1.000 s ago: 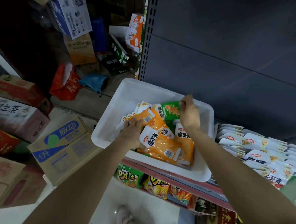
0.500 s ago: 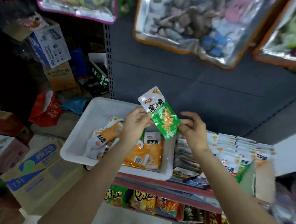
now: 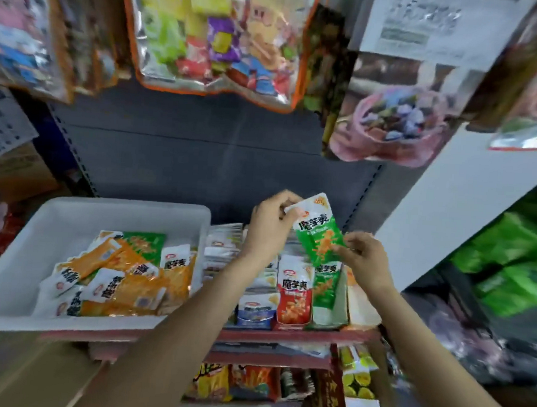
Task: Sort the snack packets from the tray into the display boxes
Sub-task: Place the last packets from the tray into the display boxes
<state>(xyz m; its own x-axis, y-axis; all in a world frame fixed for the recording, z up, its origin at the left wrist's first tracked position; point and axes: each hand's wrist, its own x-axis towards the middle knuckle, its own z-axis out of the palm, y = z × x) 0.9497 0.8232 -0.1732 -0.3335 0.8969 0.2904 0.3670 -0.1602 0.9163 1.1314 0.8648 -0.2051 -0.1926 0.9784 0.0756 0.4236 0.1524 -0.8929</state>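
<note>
A green and white snack packet [image 3: 317,231] is held in the air above the display boxes [image 3: 290,294] on the shelf. My left hand [image 3: 269,223] pinches its white top end. My right hand [image 3: 363,256] pinches its lower green end. Below it, the boxes hold upright rows of blue, red and green packets. The white tray [image 3: 55,218] sits to the left on the shelf, with several orange packets [image 3: 124,276] and a green one [image 3: 143,243] lying in it.
Large bags of mixed sweets [image 3: 220,37] hang overhead along the grey back panel. A white post [image 3: 468,203] stands at the right, with green bags [image 3: 515,259] beyond it. More snack packs [image 3: 250,381] fill the lower shelf. Cardboard boxes [image 3: 14,169] stand at the left.
The green packet has been lifted out of the tray and carried right, over the display boxes. Both hands moved right with it, and the view rose and turned right.
</note>
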